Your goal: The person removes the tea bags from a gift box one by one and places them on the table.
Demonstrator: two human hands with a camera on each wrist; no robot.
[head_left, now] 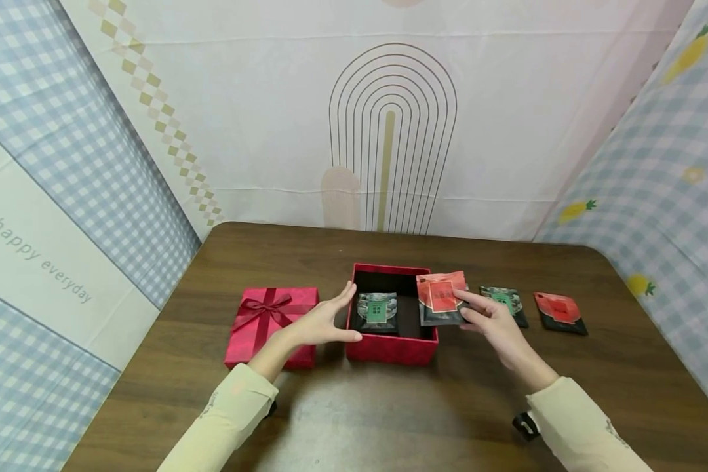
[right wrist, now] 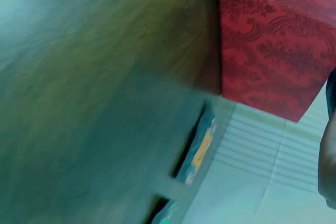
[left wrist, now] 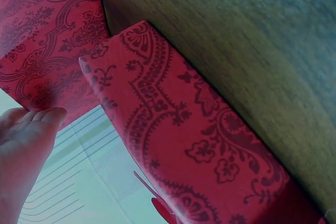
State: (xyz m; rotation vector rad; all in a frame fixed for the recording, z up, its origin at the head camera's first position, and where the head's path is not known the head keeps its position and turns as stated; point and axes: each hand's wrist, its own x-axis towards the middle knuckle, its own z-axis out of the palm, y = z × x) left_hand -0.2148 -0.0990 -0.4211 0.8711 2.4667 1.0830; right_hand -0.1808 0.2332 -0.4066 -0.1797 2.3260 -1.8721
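Red packet (head_left: 440,300) held above the red box (head_left: 391,349), at its three o'clock rim.
Head view: the right hand (head_left: 501,331) pinches the packet; the left hand (head_left: 320,323), fingers extended, lies at the box's nine o'clock side. A green packet (head_left: 376,313) lies inside; a ribboned lid (head_left: 271,319) sits farther out at nine. Left wrist view: the left hand shows at eight o'clock. Right wrist view: box at one o'clock, two packets (right wrist: 200,153) at six; grip unclear here.

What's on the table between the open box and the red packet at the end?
In the head view, a green packet lies between the box and red packet; the right hand partly hides it.
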